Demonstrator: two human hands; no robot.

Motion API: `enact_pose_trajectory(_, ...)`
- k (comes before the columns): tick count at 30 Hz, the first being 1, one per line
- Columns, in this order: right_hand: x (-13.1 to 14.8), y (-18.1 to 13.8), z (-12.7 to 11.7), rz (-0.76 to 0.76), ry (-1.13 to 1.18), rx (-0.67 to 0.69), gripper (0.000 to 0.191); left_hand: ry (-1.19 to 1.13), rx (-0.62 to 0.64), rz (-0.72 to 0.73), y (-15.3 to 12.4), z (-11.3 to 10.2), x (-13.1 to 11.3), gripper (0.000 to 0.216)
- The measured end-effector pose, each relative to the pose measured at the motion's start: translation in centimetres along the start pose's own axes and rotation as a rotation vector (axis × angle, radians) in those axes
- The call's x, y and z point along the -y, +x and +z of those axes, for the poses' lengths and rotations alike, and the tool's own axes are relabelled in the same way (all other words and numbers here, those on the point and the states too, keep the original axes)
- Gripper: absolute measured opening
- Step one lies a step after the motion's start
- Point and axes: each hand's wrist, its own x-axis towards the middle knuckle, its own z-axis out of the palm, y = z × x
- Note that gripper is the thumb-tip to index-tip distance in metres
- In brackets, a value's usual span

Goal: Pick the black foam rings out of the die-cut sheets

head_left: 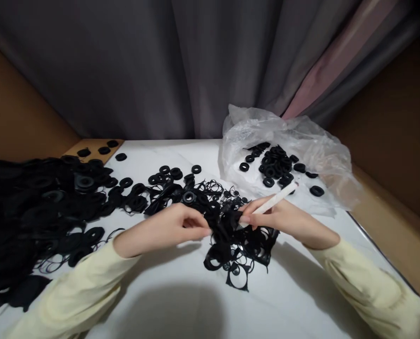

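My left hand (176,226) pinches a black rubber sheet of joined rings (233,245) at its left edge, fingers closed on it. My right hand (283,219) grips a white pen-like tool (275,200), its tip pressed into the top of the same sheet. The sheet hangs slightly above the white table (181,292), with thin scrap webbing dangling below. Both arms wear pale yellow sleeves.
A big heap of black rubber sheets and rings (29,212) covers the table's left side. Loose black rings (170,174) lie at the middle back. A clear plastic bag (312,146) holding several rings (276,165) sits at the back right. Grey curtains hang behind.
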Motion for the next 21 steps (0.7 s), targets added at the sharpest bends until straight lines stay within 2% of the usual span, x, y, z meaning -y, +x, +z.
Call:
enact_pose_trajectory(2,1.9,0.6,-0.6,-0.201,-0.214,0.138,0.01,-0.001,-0.137,0.083,-1.1,-1.0,-1.1,0.025)
enact_pose_trajectory(4,3.8,1.4,-0.4,-0.405,-0.382,0.253,0.013,0.015,-0.237,0.193,-1.6,-1.4,-2.2,0.044)
enact_pose_trajectory(6,5.6,2.5,0.2,-0.524,-0.482,0.323,0.015,0.056,-0.181,0.275,-1.2,-1.1,-3.0,0.057)
enact_pose_trajectory(7,6.3,3.0,0.5,-0.551,-0.521,0.359,0.016,0.067,-0.122,0.301,-0.8,-0.9,-3.1,0.055)
enact_pose_trajectory(8,7.0,3.4,0.8,-0.576,-0.559,0.398,0.017,0.068,-0.065,0.318,-0.3,-0.6,-3.0,0.048)
enact_pose_trajectory(10,8.0,3.8,0.9,-0.62,-0.582,0.423,0.018,0.055,-0.036,0.312,0.6,-0.2,-2.4,0.028)
enact_pose_trajectory(13,8.3,3.2,0.1,-0.603,-0.468,0.277,0.011,0.026,-0.109,0.209,1.0,0.1,-1.0,0.018)
enact_pose_trajectory(15,7.6,2.3,-0.3,-0.492,-0.338,0.125,0.01,-0.075,-0.178,0.12,0.5,0.1,-0.1,0.021)
enact_pose_trajectory(18,5.4,1.0,0.3,-0.322,-0.083,-0.043,0.016,-0.386,-0.247,0.035,-0.8,0.4,0.4,0.023)
enact_pose_trajectory(21,2.6,0.6,2.5,-0.272,0.086,-0.06,0.018,-0.693,-0.292,-0.013,-2.0,1.4,0.3,0.019)
